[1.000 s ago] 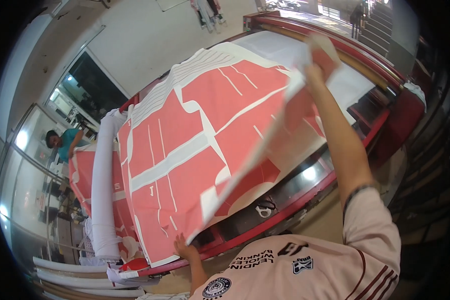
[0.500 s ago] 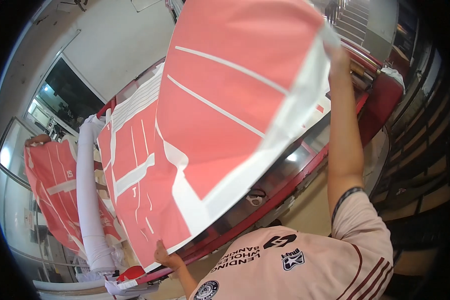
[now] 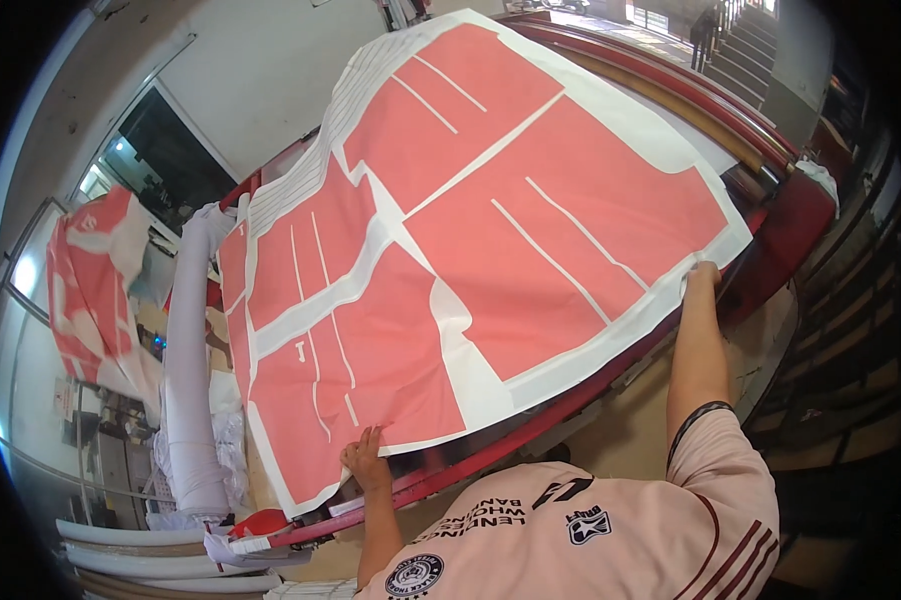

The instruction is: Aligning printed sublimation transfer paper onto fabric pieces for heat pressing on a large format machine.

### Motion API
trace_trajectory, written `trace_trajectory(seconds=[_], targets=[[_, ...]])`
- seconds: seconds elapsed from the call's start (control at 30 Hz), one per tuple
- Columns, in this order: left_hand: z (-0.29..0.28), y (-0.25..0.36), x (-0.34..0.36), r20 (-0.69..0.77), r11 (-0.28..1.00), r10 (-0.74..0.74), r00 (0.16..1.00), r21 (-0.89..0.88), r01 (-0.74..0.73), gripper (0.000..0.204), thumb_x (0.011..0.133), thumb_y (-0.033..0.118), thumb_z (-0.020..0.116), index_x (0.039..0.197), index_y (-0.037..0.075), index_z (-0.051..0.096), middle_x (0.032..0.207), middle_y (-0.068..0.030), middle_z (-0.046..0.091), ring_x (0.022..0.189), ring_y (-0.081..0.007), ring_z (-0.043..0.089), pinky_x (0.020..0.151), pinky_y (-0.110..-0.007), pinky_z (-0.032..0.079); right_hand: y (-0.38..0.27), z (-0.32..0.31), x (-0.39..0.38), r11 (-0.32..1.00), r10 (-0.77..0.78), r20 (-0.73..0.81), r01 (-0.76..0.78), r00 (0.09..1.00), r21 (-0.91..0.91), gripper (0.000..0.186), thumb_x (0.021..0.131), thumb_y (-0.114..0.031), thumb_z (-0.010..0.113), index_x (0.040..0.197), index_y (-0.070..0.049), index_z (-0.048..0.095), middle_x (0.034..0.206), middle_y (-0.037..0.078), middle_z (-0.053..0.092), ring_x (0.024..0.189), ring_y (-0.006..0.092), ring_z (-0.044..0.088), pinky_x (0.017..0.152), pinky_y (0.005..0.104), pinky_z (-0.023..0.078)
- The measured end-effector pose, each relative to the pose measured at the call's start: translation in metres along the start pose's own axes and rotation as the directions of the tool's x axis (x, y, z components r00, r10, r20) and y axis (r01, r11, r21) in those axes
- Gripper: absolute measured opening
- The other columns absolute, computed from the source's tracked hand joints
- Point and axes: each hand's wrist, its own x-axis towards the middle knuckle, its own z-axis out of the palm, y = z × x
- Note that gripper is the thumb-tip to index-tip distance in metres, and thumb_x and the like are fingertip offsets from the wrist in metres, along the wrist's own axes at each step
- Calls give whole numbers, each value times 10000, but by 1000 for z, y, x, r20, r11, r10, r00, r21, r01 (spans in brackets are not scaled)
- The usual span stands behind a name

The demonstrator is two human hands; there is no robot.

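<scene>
A large white sheet [image 3: 570, 390] printed with coral-red pattern pieces and thin white lines spreads over a long red-framed machine [image 3: 410, 490]. Whether it is paper or cloth I cannot tell. At its near right edge, my right hand [image 3: 702, 274] is closed on the white border. My left hand [image 3: 366, 458] grips the near edge further left, its fingers lying over the printed side and slightly bunching it. The thumbs are mostly hidden.
A tall white-wrapped roll [image 3: 192, 380] stands at the left end. Beyond it hangs another red-and-white printed sheet [image 3: 95, 290], blurred. Several long rolls [image 3: 140, 535] lie low at left. Metal rollers [image 3: 670, 85] run along the machine's far side. A person [image 3: 705, 35] stands near distant stairs.
The billowing sheet has come down flatter over the machine. My right hand has dropped toward me; my left hand has shifted slightly right and up. The other printed sheet at left has swung and folded.
</scene>
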Motion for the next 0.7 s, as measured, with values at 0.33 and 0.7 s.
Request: trace_trajectory(seconds=[0.33,0.7], targets=[[-1,40,-59,159,31,-909,385,-896,443,844,903,318,636,1490,3,117,1500,-204,263,1330,-324,378,1110,-444,314,46,-118,-61,989,-8,840,126,543,-72,560,877,-270,662,1319,14,469,1227,114,577,1158,274,538,1023,444,414],[108,-80,-13,500,-490,-865,35,-859,148,260,866,100,642,1059,0,500,940,-85,584,643,-164,579,511,-224,478,93,-36,-115,985,169,697,-145,697,-93,442,953,-209,543,1311,33,453,1310,170,508,1188,349,516,1015,542,413]])
